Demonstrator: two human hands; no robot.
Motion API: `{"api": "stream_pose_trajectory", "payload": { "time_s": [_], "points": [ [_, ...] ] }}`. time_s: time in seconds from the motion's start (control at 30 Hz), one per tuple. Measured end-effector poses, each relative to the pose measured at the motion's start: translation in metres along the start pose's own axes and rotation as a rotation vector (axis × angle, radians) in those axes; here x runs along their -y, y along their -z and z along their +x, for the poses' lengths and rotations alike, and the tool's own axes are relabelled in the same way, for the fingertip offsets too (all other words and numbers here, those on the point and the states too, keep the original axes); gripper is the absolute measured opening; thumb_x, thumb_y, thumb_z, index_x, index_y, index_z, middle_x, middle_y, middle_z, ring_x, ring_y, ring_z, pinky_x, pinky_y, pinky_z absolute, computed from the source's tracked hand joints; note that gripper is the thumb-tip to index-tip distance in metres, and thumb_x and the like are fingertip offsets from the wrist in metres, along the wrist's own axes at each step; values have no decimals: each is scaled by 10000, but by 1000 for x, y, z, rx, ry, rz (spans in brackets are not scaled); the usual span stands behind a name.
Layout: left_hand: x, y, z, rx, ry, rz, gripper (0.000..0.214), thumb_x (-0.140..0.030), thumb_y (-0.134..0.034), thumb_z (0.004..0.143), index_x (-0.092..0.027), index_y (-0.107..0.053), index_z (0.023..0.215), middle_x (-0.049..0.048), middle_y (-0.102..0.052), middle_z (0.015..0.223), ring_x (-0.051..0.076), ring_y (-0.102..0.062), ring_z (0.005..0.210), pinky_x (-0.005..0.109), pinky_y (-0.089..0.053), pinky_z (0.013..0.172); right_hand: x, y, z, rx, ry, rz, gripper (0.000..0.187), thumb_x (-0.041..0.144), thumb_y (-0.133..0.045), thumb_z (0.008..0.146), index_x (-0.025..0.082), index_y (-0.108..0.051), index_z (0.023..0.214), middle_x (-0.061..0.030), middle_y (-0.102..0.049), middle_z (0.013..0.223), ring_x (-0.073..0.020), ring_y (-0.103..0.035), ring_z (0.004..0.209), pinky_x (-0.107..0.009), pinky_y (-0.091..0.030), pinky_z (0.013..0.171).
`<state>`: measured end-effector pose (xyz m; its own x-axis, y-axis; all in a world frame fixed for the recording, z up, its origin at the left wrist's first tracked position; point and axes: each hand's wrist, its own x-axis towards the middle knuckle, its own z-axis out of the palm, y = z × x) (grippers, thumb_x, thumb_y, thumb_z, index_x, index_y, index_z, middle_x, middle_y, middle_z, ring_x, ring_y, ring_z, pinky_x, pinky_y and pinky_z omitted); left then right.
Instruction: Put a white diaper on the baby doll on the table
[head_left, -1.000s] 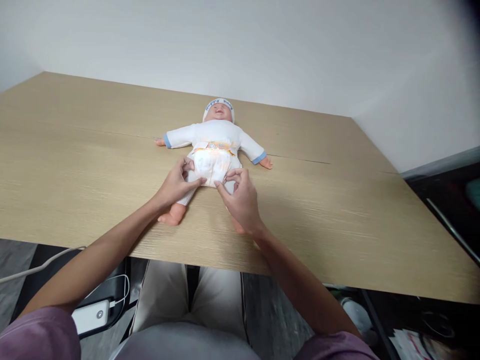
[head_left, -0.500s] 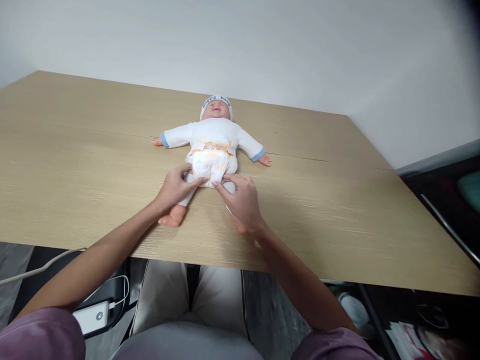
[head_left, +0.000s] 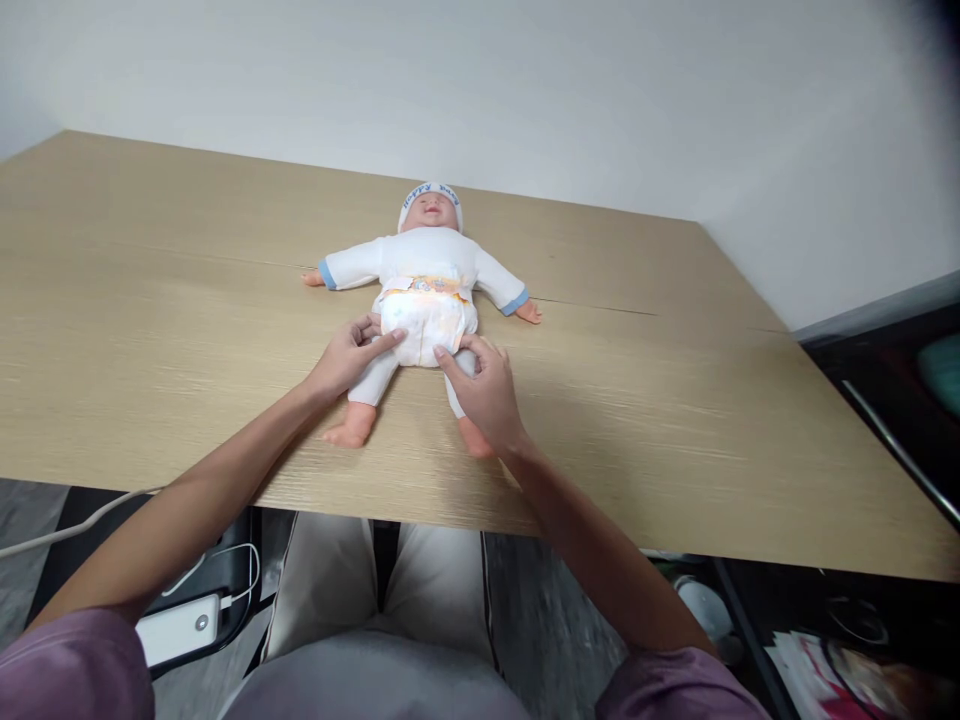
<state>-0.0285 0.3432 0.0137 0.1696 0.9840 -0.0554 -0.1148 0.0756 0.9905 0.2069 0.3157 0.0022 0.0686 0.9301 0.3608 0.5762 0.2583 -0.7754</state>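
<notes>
Diaper [head_left: 421, 322] on the doll [head_left: 429, 255] sits between the left hand [head_left: 346, 358] and right hand [head_left: 486, 388], fingers curled narrow at its leg edges; whether they pinch cannot be told. Lying legs-apart on the worktop [head_left: 675, 400] likely leaves both edges reachable.

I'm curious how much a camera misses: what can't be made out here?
In the head view:
Back of the diaper: hidden beneath the doll.
Leg by the right hand: partly covered by that hand.
Waistband print: too small to read.
One end of the pale cable: cut off by the left edge.
</notes>
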Motion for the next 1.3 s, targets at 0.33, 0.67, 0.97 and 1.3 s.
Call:
{"api": "stream_pose_trajectory", "payload": {
  "time_s": [0.33,0.67,0.97,1.3],
  "points": [
    [2,4,-20,-139,-129,58,638,-516,-1020,785,-203,-677,1223,85,-857,1096,256,-801,1076,408,-631,984,-12,38,-25,74,11,10,365,484,-763,1023,313,-841,1336,-102,-691,1249,-304,-667,1121,-562,-572,1133],
    [-28,63,26,-297,-520,903,483,-467,-810,964,-228,-635,1345,168,-711,1498,363,-650,1305,552,-440,1207,-50,98,36,-185,177,-230,343,462,-690,1019,273,-752,1299,-143,-718,1290,-336,-681,1128,-616,-558,1127],
    [-37,58,132,-206,-293,1377,595,-460,-686,1001,-78,-636,1454,329,-647,1536,541,-513,1473,695,-304,1268,-91,18,158,50,131,-419,565,533,-723,1001,133,-666,1396,-269,-717,1436,-425,-627,1331,-664,-477,1212],
    [-57,16,21,-365,-223,1090,433,-558,-751,1000,-185,-625,1182,199,-741,1158,434,-707,1114,533,-540,1002,-32,43,133,5,39,-301,321,422,-570,1050,217,-722,1245,-188,-799,1255,-393,-726,1211,-578,-579,1071]
  ]
}}
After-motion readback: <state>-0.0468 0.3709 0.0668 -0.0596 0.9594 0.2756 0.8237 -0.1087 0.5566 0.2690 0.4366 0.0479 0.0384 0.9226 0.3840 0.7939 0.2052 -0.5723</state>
